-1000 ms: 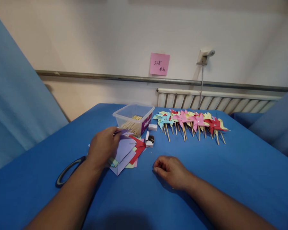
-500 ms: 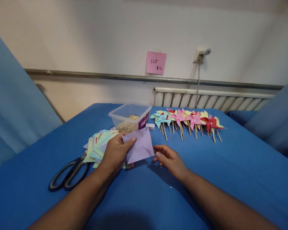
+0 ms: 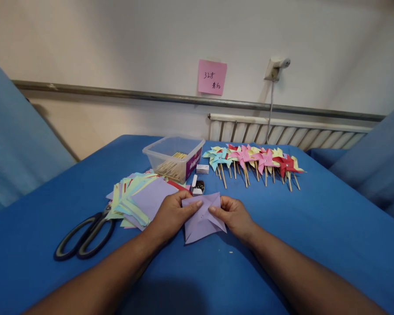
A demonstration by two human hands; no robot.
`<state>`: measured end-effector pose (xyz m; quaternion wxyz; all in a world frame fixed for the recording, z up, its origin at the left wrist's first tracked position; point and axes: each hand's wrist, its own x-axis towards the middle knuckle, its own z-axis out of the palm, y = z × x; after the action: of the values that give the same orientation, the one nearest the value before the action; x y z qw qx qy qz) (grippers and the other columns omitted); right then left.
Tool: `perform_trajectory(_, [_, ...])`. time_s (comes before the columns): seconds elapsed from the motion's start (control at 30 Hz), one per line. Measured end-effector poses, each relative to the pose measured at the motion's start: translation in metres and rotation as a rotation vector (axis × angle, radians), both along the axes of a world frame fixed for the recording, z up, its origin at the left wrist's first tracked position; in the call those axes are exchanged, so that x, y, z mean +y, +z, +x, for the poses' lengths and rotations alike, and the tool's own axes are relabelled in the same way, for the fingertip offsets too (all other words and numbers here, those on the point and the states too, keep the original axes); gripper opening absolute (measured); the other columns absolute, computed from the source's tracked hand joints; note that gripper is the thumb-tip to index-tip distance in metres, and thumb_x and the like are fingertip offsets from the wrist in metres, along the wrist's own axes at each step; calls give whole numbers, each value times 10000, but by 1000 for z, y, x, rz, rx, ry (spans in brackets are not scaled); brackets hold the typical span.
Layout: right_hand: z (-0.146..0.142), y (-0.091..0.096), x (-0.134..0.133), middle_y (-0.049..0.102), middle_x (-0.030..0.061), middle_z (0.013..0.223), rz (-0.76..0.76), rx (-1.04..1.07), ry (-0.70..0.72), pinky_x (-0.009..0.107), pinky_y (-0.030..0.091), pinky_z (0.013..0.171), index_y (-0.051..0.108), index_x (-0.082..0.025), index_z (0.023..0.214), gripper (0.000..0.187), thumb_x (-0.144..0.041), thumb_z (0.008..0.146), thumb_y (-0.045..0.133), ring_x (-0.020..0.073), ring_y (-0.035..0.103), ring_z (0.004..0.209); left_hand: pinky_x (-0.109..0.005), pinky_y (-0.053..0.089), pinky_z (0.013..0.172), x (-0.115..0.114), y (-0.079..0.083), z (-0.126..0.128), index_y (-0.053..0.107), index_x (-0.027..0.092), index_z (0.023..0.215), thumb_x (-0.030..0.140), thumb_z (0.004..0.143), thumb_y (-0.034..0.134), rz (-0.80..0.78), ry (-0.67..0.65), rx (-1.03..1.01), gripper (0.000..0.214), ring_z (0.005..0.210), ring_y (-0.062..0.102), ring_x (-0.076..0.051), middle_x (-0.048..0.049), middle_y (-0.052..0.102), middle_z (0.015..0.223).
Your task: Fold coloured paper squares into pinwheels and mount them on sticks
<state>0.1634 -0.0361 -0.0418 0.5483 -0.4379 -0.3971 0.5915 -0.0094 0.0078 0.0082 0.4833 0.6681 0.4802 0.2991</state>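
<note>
A purple paper square (image 3: 202,225) with slits toward its middle is held between both hands, just above the blue table cover. My left hand (image 3: 175,212) pinches its upper left edge, thumb on top. My right hand (image 3: 233,216) grips the upper right side, its thumb lying on the paper. Small dark marks show near the square's centre. Behind my left hand lies a loose pile of coloured paper sheets (image 3: 157,199). A small open box (image 3: 198,186) with dark contents stands just beyond the purple square.
Large scissors (image 3: 85,234) lie at left, blades partly under the pile. A clear plastic tub (image 3: 166,151) holds wooden sticks (image 3: 170,168). Near it sits a small white box (image 3: 202,169). Several finished paper pinwheels (image 3: 265,159) lie at the back right, before a radiator (image 3: 289,130).
The purple square has come lower and nearer, off the pile. My right hand has moved from beside it to gripping its right side. The small open box is now uncovered.
</note>
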Motion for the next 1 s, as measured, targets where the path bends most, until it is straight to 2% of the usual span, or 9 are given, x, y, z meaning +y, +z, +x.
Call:
perform_trajectory(0.13, [0, 1, -1, 665, -6, 652, 22, -17, 11, 254, 433, 569, 662, -149, 730, 344, -441, 605, 795, 106, 546, 542, -237, 387, 481, 0, 3, 0, 564, 178, 635, 478, 674, 691, -16, 2, 11, 328, 510, 524, -138, 11, 597, 560])
perform_trajectory(0.3, [0, 1, -3, 691, 14, 694, 30, -17, 42, 265, 438, 587, 700, -142, 804, 389, -486, 635, 762, 115, 561, 563, -253, 413, 486, -2, 5, 0, 653, 161, 735, 490, 675, 690, -66, -18, -16, 336, 551, 578, -173, -34, 666, 631])
perform_trajectory(0.43, [1, 0, -3, 678, 7, 677, 33, -50, 42, 259, 426, 587, 699, -140, 784, 390, -512, 671, 729, 116, 558, 572, -255, 417, 488, -1, 5, 1, 668, 160, 748, 486, 687, 683, -97, -17, -14, 332, 542, 582, -174, -29, 674, 630])
perform_trajectory(0.57, [2, -3, -2, 665, -4, 663, -8, -40, 55, 262, 422, 578, 690, -145, 781, 410, -530, 649, 738, 116, 545, 552, -261, 441, 525, -1, 1, 2, 685, 158, 794, 460, 699, 682, -129, -41, -58, 318, 582, 605, -179, -30, 694, 676])
perform_trajectory(0.8, [1, -3, 0, 655, -16, 690, -9, -1, 51, 283, 447, 632, 671, -169, 819, 393, -498, 627, 767, 130, 568, 594, -273, 458, 554, -4, -1, 2, 656, 149, 856, 440, 718, 684, -181, -53, -119, 324, 604, 620, -181, -45, 701, 716])
perform_trajectory(1.0, [3, -2, -1, 651, 6, 707, 20, -68, 40, 267, 424, 601, 665, -150, 838, 401, -507, 670, 734, 118, 535, 581, -268, 445, 526, -3, 3, 1, 644, 153, 807, 460, 689, 700, -145, -28, -107, 333, 566, 601, -175, -35, 686, 679])
